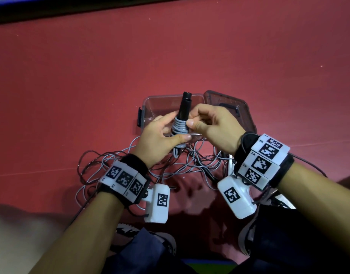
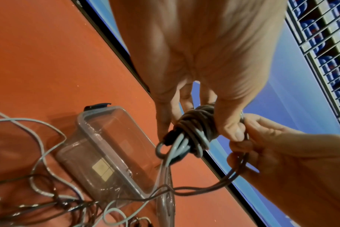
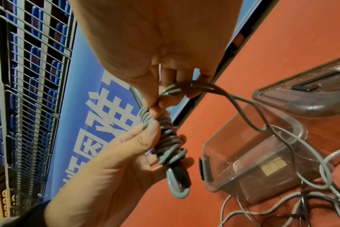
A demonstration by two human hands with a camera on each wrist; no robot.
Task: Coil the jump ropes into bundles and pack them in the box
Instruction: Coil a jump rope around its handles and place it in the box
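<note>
A black jump-rope handle stands upright over the clear plastic box, with grey rope coiled around its lower part. My left hand grips this bundle, thumb across the coils. My right hand pinches the free grey rope strand right beside the coils. Loose grey rope lies tangled on the red floor below both hands.
The box's tinted lid lies open to the right of the box. A black latch sits on the box's left side. Red floor stretches beyond, ending at a dark edge along the top. Legs and shoes show at the bottom.
</note>
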